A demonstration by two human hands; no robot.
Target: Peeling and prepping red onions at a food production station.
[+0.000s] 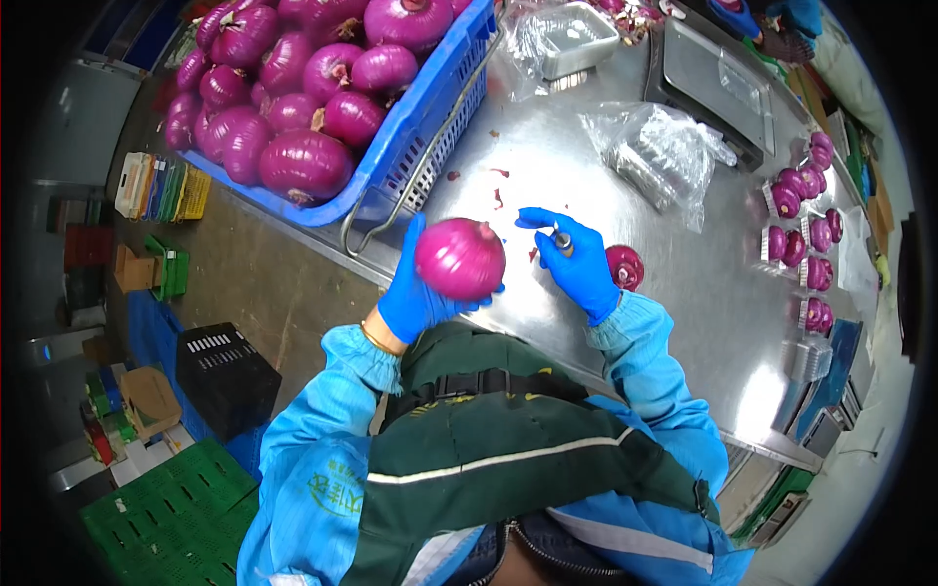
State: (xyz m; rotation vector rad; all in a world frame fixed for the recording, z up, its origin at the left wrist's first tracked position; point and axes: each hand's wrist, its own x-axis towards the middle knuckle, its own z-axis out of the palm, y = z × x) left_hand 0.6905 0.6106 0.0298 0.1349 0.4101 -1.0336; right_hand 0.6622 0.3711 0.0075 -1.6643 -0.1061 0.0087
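In a blue glove, my left hand [414, 297] cradles a large red onion [460, 258] from below, its stem end towards the right. My right hand [575, 267], gloved too, holds a small tool [563, 243], perhaps a short knife; only its rounded end shows clearly. Just right of that hand, another red onion [624, 268] rests on the steel table [659, 351], partly hidden behind the wrist. Bits of onion skin [498, 198] lie on the metal beyond both hands. At the upper left, a blue plastic crate [388, 146] is heaped with red onions [306, 165].
Beyond my right hand lie clear plastic bags [659, 150], a tray [579, 40] and a scale [714, 77]. Packed onions [795, 249] line the table's far right. Another person's gloved hand [736, 18] shows at the top right. A black crate [227, 381] stands below, left of the table.
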